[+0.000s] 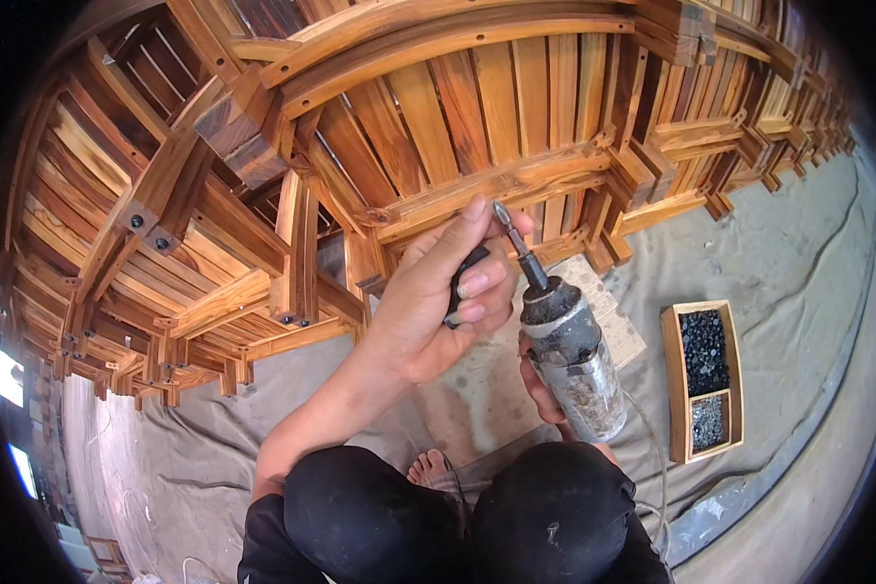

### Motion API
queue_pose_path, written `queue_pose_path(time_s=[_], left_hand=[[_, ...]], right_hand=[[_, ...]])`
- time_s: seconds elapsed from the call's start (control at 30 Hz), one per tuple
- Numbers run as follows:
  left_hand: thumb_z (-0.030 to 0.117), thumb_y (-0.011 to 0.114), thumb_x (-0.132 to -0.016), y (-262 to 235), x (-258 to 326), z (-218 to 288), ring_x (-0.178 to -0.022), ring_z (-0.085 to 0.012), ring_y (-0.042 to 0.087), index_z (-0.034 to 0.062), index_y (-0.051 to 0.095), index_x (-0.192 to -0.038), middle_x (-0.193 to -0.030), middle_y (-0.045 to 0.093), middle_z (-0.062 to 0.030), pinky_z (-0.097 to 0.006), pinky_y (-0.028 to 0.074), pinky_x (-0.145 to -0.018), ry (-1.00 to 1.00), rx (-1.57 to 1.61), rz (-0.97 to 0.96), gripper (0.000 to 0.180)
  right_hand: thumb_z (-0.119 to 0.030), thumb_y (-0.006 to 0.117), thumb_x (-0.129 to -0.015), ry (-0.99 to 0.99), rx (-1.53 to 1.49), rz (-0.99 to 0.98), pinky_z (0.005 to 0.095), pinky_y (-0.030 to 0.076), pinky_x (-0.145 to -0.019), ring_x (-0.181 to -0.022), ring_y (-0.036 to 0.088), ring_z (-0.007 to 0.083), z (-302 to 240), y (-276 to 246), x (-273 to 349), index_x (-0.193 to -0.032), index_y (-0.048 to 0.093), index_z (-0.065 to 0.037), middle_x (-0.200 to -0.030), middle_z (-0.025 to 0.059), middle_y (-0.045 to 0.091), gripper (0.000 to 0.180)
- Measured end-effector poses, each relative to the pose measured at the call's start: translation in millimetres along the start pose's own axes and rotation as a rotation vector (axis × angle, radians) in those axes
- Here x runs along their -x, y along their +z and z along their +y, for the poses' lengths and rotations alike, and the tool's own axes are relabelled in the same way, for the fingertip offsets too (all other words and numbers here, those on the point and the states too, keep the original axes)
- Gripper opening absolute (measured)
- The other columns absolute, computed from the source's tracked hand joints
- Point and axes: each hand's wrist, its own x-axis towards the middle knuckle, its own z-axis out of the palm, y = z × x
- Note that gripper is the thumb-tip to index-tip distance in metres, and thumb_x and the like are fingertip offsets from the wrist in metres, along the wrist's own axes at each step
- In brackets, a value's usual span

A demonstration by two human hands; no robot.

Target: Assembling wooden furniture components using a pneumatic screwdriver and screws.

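My right hand is wrapped round a worn, grey-and-black power screwdriver, mostly hidden behind its body. The tool tilts up and to the left, with a metal driver bit in its black chuck. My left hand is closed at the left of the bit, its thumb and forefinger close by the tip. A curved black object shows between its fingers and palm; its kind is hidden. Beyond both hands stands a slatted wooden furniture frame with bolt holes along its curved rails.
A two-part wooden box of black fasteners and small silver hardware lies at the right. More slatted wooden frames stretch along the left. A cord runs over the grey floor cloth. Flat cardboard lies behind the tool.
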Motion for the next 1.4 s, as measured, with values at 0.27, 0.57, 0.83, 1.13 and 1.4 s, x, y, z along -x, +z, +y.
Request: queue_pose_path(time_s=[0.27,0.57,0.83,1.13,1.4], left_hand=[[0.037,0.051,-0.100,-70,-12,-1,-0.047,-0.0043,0.033,0.0103,0.051,-0.081,-0.061,0.036,0.0063,-0.020,0.024,-0.039,-0.113,-0.198,0.300,0.032],[0.042,0.056,-0.096,-230,-26,-144,-0.045,-0.0077,0.037,0.0080,0.047,-0.066,-0.055,0.042,0.0039,-0.024,0.026,-0.040,-0.545,-0.533,0.509,0.046],[0.044,0.063,-0.090,-303,-101,-252,-0.055,-0.0266,0.058,-0.0022,0.061,-0.066,-0.061,0.060,-0.0134,-0.040,0.047,-0.057,-0.284,-1.581,0.225,0.052],[0.046,0.066,-0.083,-328,-151,-269,-0.077,-0.0394,0.065,-0.0017,0.067,-0.079,-0.079,0.066,-0.0213,-0.046,0.052,-0.068,-0.303,-1.947,-0.265,0.048],[0.035,0.061,-0.087,-342,-160,-264,-0.089,-0.0386,0.065,0.0021,0.069,-0.089,-0.091,0.067,-0.0220,-0.050,0.051,-0.076,-0.378,-1.871,-0.403,0.034]], right_hand=[[-0.011,0.069,-0.076,0.090,-0.774,0.137,0.0326,0.042,-0.063,-0.069,0.051,0.0169,-98,-15,-4,-0.103,0.053,-0.005,-0.089,0.0058,0.053,0.033],[-0.006,0.065,-0.078,-0.333,-0.739,0.092,0.0393,0.045,-0.060,-0.054,0.050,0.0181,-67,-54,-28,-0.118,0.050,-0.007,-0.096,0.0072,0.054,0.043],[-0.007,0.066,-0.076,-0.138,-0.800,0.081,0.0395,0.044,-0.058,-0.056,0.051,0.0183,-60,-72,-47,-0.117,0.048,-0.010,-0.093,0.0057,0.052,0.045],[-0.003,0.064,-0.073,0.075,-0.920,0.144,0.0392,0.048,-0.057,-0.051,0.051,0.0172,-30,-69,-54,-0.117,0.047,-0.006,-0.088,0.0058,0.051,0.047],[-0.003,0.065,-0.071,0.153,-1.122,0.054,0.0384,0.047,-0.058,-0.050,0.049,0.0166,-16,-55,-53,-0.114,0.047,-0.005,-0.087,0.0061,0.052,0.047]])
